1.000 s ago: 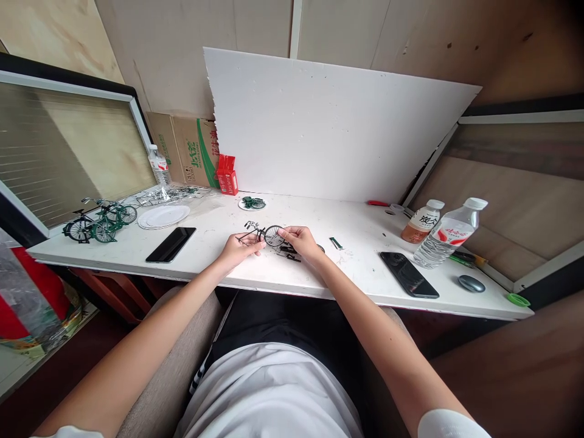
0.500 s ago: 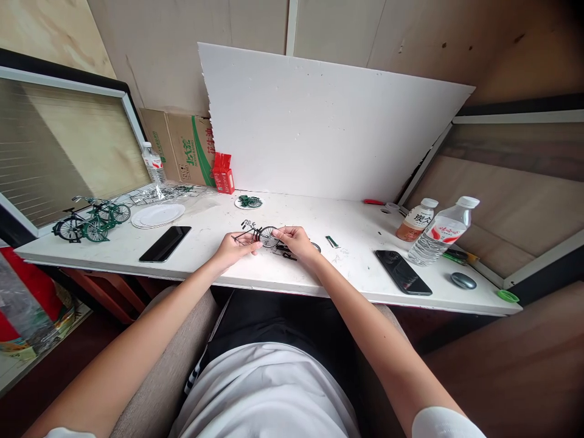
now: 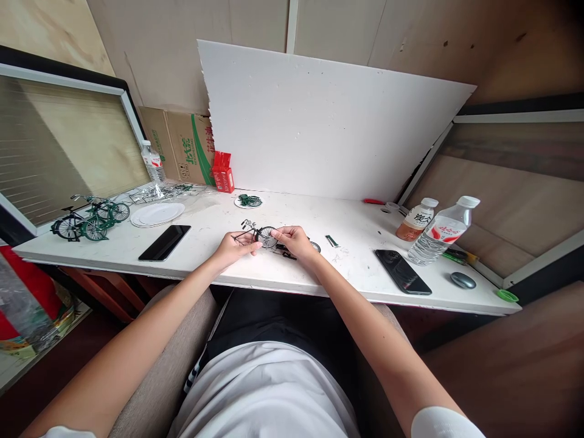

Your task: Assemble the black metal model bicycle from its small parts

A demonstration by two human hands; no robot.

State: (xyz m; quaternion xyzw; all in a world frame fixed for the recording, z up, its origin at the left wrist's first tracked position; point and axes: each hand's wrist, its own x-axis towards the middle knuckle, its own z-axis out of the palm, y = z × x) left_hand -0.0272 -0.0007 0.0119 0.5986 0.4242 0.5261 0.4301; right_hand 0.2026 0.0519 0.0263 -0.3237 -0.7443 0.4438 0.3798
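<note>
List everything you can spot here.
Miniature bicycle frame: one, black, centre.
Spoked wheel: one, black, at frame.
Loose slim parts: several, black, centre.
Narrow strip: at least one, green, centre right.
Round plate: one, white, back centre.
Stacked round plates: at least two, white, left.
Standing toy bicycles: at least two, green and black, left.
Flat phones: two, black, left and right.
Plastic water bottles: two, clear, left and right.
Drink bottle: one, brown and white, right.
Small carton: one, red, back.
Cardboard box: one, brown, back left.
Flat board: one, white, back.
Oval mouse: one, grey, right.
Flat table: one, white, centre.
Left hand: one, on frame.
Right hand: one, on wheel.
</note>
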